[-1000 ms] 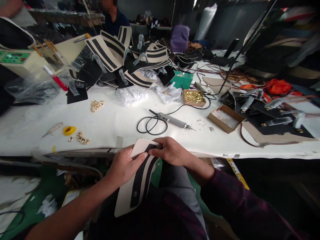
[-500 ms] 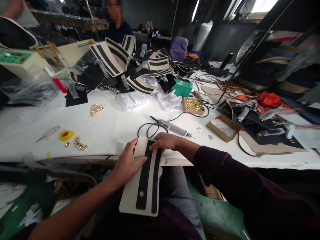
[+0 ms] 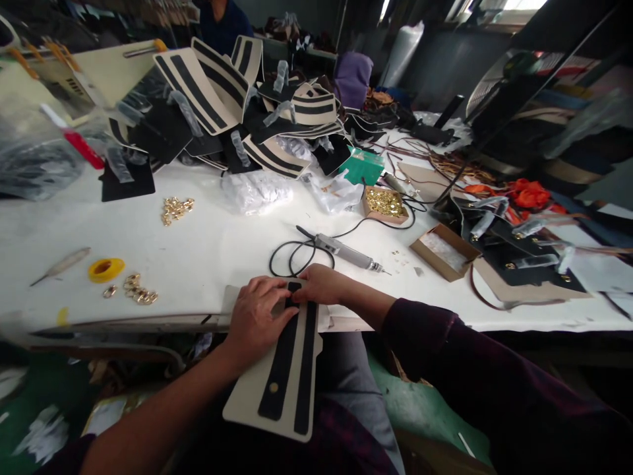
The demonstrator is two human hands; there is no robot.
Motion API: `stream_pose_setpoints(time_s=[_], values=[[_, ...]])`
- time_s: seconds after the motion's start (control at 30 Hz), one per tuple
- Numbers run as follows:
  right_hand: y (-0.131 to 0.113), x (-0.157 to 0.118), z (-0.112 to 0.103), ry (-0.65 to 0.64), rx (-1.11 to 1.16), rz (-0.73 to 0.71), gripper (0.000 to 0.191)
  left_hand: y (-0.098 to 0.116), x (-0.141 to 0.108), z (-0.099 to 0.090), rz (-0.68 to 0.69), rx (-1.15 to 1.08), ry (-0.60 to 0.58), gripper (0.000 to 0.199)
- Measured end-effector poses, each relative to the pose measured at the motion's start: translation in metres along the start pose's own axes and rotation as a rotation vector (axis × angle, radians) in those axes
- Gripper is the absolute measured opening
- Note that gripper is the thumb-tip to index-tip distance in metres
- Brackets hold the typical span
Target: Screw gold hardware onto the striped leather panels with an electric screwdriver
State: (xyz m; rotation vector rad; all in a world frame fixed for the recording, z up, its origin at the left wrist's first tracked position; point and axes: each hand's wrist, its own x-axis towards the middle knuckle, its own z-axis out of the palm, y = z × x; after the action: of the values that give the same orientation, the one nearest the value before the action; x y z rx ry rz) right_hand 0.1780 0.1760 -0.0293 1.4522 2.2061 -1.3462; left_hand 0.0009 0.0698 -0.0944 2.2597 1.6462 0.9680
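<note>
A beige panel with two black strips (image 3: 277,382) slants from the table's front edge down over my lap. One black strip carries a small round metal stud (image 3: 273,388) near its lower end. My left hand (image 3: 260,316) lies over the panel's upper left side, its fingers curled and gripping it. At the top of the same strip, my right hand (image 3: 316,285) grips the panel's upper edge, thumb and fingertips close to those of my left hand. Whether a small part lies between the fingertips is hidden. Just beyond my hands rests a grey electric screwdriver (image 3: 349,252) with a looped black cable.
Gold rings (image 3: 141,290), a yellow tape roll (image 3: 105,269) and an awl-like tool (image 3: 62,265) lie left. Right are a box of gold fittings (image 3: 386,203) and a cardboard box (image 3: 445,252). Striped panels (image 3: 198,92) are heaped behind; a person sits beyond.
My left hand has moved up and right across the panel, its fingers now meeting my right hand at the strip's top. The panel's lower end has shifted slightly left. The view has turned a little.
</note>
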Motion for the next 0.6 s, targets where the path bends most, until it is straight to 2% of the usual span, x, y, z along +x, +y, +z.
stream_pose_setpoints(time_s=[0.1,0.23,0.4,0.6], values=[[0.000,-0.003,0.007,0.066,-0.079,0.019,0.022,-0.001,-0.001,0.002,-0.016,0.007,-0.013,0.019],[0.008,-0.009,0.016,0.250,-0.046,-0.007,0.029,0.002,0.001,0.002,-0.078,0.033,-0.063,0.020],[0.019,-0.013,0.023,0.247,0.152,-0.066,0.022,0.005,0.003,0.002,-0.097,0.054,-0.084,0.022],[0.021,-0.009,0.026,0.322,0.099,-0.024,0.022,0.004,0.003,0.003,-0.090,0.057,-0.075,0.022]])
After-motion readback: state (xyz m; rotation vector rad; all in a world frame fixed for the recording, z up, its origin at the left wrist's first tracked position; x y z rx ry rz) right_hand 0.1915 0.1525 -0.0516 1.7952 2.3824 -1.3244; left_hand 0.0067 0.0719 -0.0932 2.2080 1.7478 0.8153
